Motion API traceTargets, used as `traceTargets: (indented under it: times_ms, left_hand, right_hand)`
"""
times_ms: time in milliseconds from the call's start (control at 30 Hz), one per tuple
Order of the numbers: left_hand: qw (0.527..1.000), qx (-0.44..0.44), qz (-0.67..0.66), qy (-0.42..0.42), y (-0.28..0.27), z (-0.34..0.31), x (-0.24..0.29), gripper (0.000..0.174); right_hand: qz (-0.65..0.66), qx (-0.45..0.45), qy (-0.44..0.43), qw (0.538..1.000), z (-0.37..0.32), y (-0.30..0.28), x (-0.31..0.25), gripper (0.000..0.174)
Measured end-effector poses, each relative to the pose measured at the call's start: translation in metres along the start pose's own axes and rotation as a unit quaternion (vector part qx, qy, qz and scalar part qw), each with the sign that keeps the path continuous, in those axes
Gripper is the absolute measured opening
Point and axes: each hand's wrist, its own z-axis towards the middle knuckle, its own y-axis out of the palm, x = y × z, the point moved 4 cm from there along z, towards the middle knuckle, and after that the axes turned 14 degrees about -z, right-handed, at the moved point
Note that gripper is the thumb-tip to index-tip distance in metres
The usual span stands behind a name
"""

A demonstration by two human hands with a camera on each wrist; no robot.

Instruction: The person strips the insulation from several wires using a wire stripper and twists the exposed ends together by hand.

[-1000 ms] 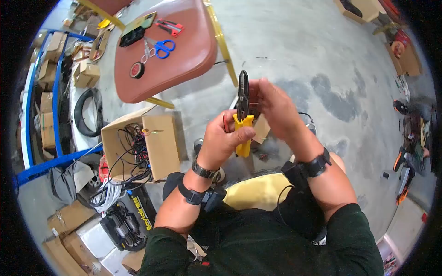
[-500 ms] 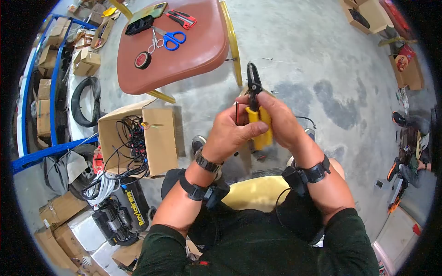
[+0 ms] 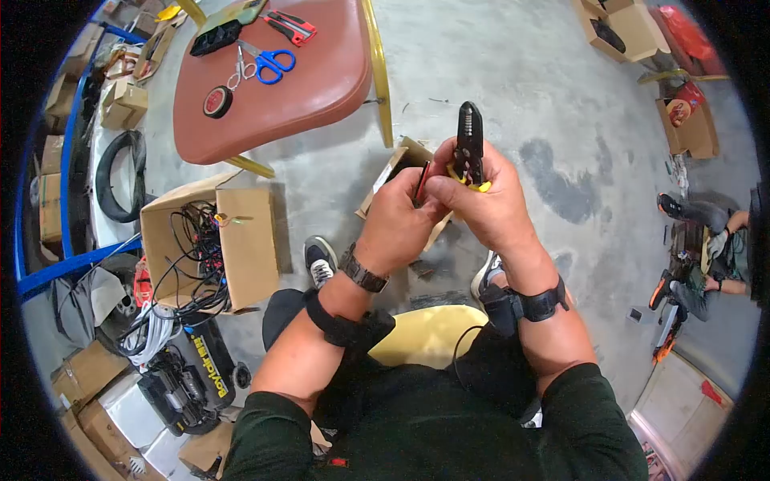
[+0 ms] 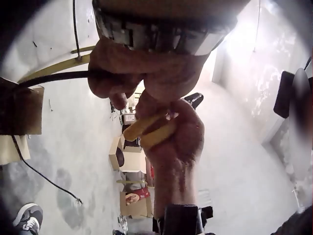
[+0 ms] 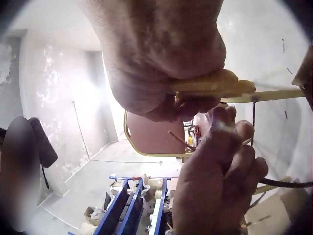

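Observation:
My right hand (image 3: 493,200) grips a wire stripper with a black, toothed head (image 3: 469,132) pointing away from me. Its yellow handles (image 4: 146,129) lie along the palm in the left wrist view, mostly hidden by the fingers from above. Close against it, my left hand (image 3: 399,224) pinches a thin wire (image 3: 423,183), dark with red beside it, sticking up between thumb and fingers. In the left wrist view a black cable (image 4: 54,77) runs into the left hand. The thumbs nearly meet below the stripper's head.
A brown chair seat (image 3: 273,88) ahead holds blue-handled scissors (image 3: 275,66), a red utility knife (image 3: 290,28) and a tape roll (image 3: 217,102). Left stands a cardboard box (image 3: 249,248) of tangled cables. Another box (image 3: 407,156) sits on the floor behind the hands. A person (image 3: 722,248) is at far right.
The wire stripper has passed from my left hand to my right, which has closed round its handles. My left hand has let go of it and keeps the wire.

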Motion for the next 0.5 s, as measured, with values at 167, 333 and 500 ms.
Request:
traceTargets:
  times_ms: [167, 333, 500]
  left_hand:
    - [0.999, -0.032, 0.037, -0.023, 0.009, 0.003, -0.005, 0.019]
    - [0.987, -0.051, -0.127, -0.086, 0.007, 0.009, -0.005, 0.019]
    - [0.963, -0.063, -0.231, -0.124, -0.002, 0.016, 0.0, 0.019]
  right_hand:
    - [-0.025, 0.016, 0.016, 0.999, 0.001, -0.006, -0.008, 0.022]
    - [-0.02, 0.065, 0.03, 0.997, 0.007, -0.026, 0.003, 0.022]
    - [0.075, 0.104, 0.016, 0.992, 0.018, -0.04, 0.017, 0.024]
